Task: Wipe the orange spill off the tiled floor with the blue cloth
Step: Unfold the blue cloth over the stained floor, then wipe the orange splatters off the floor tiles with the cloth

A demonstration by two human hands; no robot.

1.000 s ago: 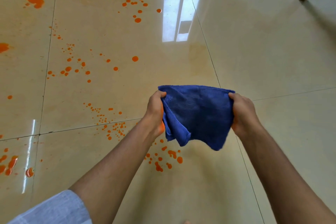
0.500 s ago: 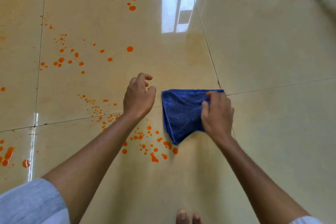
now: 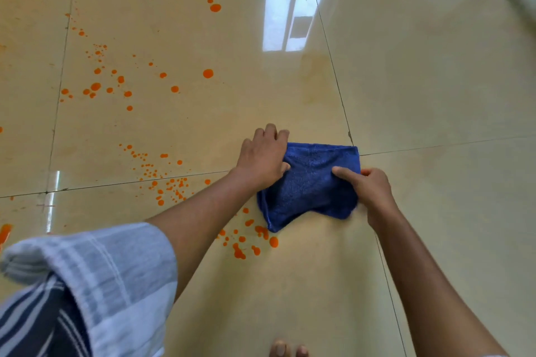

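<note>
The blue cloth (image 3: 310, 185) lies folded on the tiled floor (image 3: 435, 81) at centre frame. The left hand (image 3: 262, 158) presses flat on its left edge, fingers spread; the right hand (image 3: 369, 187) pinches its right edge, forefinger extended. The orange spill (image 3: 174, 188) dots the left half and sits just below the cloth. A loose fold could smear drops rather than lift them. Half a second ago the left hand hovered off the cloth.
</note>
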